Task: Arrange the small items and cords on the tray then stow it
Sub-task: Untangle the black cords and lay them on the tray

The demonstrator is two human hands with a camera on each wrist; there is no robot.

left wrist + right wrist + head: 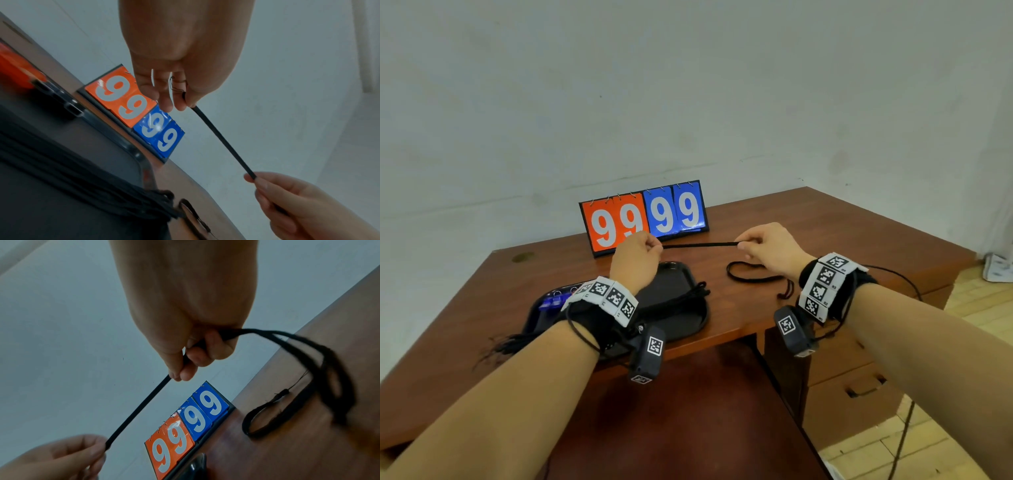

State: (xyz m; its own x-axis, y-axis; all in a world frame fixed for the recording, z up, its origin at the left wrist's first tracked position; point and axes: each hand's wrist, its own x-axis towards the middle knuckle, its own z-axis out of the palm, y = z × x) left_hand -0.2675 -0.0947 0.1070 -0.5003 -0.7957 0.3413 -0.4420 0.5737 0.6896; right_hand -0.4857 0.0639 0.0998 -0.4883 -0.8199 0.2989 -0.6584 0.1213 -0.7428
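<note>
A black cord (700, 244) is stretched taut between my two hands above the desk. My left hand (640, 255) pinches one end over the black tray (685, 274); my right hand (763, 246) pinches the cord further along, and the slack loops (753, 272) onto the desk below it. In the left wrist view the cord (222, 139) runs from my left hand (180, 99) down to my right hand (267, 183). In the right wrist view my right hand (185, 368) grips the cord (139, 407). Several black cords (681, 298) lie bundled on the tray, with blue clips (551, 303) at its left end.
A flip scoreboard (643, 216) reading 99 99 stands at the back of the wooden desk (842, 240), against the wall. A frayed cord end (496, 346) hangs over the tray's near-left side. Desk drawers (859, 387) sit below on the right.
</note>
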